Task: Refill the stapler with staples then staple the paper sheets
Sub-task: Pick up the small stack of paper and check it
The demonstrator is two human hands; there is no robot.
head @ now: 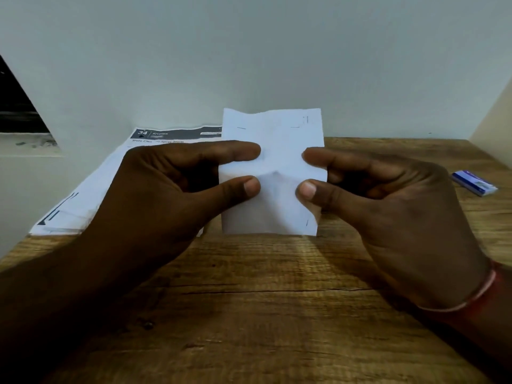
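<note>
I hold a small white bundle of paper sheets (273, 134) upright above the wooden table (263, 300). My left hand (166, 189) pinches its left edge between thumb and forefinger. My right hand (382, 195) pinches its right edge the same way. Thin staples show near the top corners and the lower right corner of the sheets. A small blue staple box (474, 186) lies on the table at the right. No stapler is in view.
A stack of printed sheets (91, 195) with a dark header lies on the table's left side, partly under my left hand. A pale wall (249, 51) rises right behind the table. A side wall closes the right edge.
</note>
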